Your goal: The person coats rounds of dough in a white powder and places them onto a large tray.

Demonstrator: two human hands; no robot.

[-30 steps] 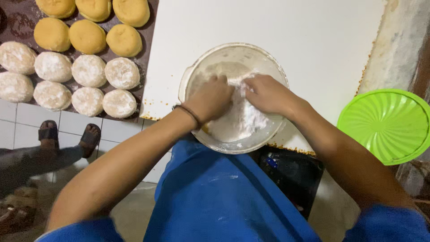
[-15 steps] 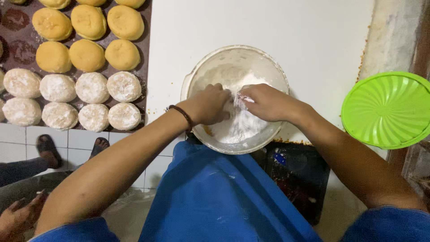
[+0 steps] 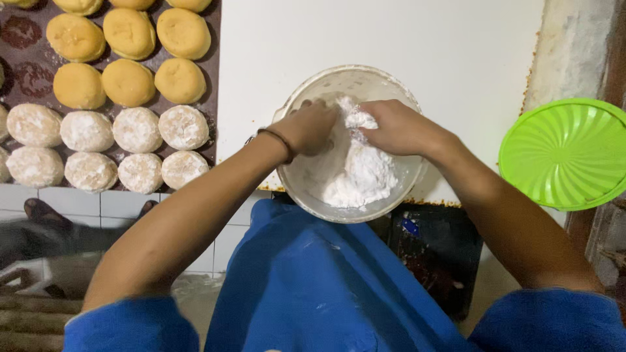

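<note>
A bowl (image 3: 306, 179) overhangs the near edge of the white board (image 3: 417, 39). Left hand (image 3: 312, 128) and right hand (image 3: 395, 127) curl into its white powder (image 3: 365, 173), fingertips buried; whether they pinch anything cannot be told. Beyond, the buns (image 3: 130, 85) are cropped at the tray's (image 3: 26, 31) far-left edge

Bowl (image 3: 297, 179): sits at the near edge of the board (image 3: 391, 39), right in front of the person.
Powder (image 3: 365, 173): heaped inside the bowl, toward its right side.
Left hand (image 3: 313, 127): in the bowl, left of the powder.
Right hand (image 3: 394, 127): in the bowl, over the powder.
Tray of buns (image 3: 117, 98): left of the board.
Lid (image 3: 567, 153): well right of the bowl.
</note>
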